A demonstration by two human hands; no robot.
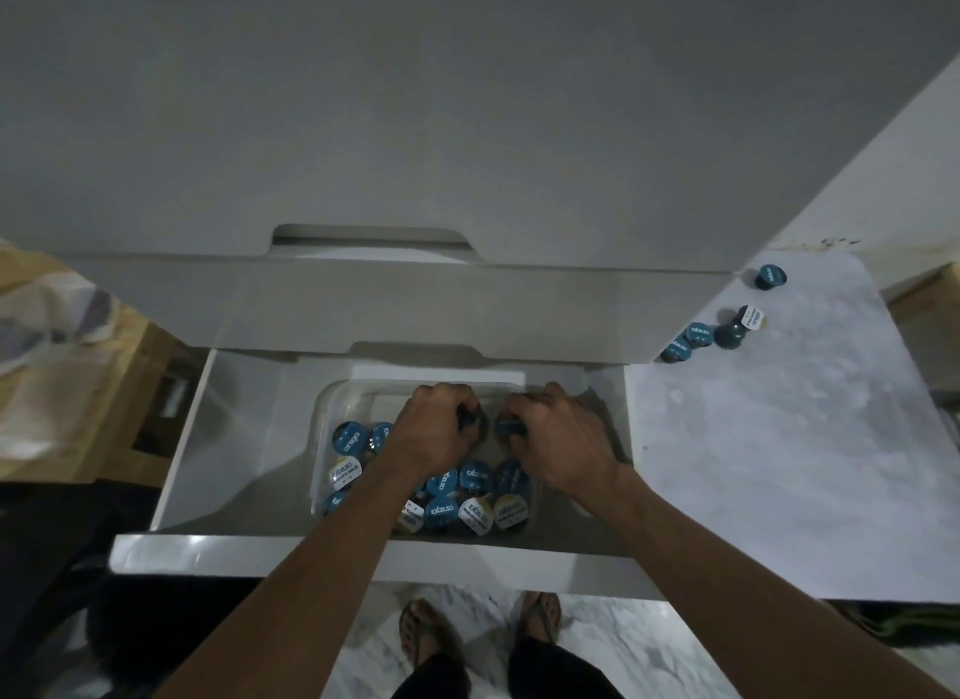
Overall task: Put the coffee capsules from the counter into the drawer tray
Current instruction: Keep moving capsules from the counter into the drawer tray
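Over on the left, the open white drawer is pulled out toward the person, and the clear plastic tray sits inside it. Teal-lidded and pale-lidded round coffee capsules pack the tray's near half, lids up, with two more teal ones at its left wall.

Both bare forearms reach down and forward into the tray. The left hand is knuckles-up, its fingers curled round a dark teal capsule at their tips, just above the tray's far half. Right beside it, nearly touching, the right hand mirrors that pose, fingers wrapped round another dark capsule. Each capsule is mostly hidden by the knuckles, so whether either hand holds more than one is hard to say; the light is dim.

The forearms cover part of the capsule rows beneath them.

Further right, the pale marbled table carries loose teal capsules in a small cluster by the cabinet edge, one partly cut off behind it, and a lone one farther back, well apart from both hands.
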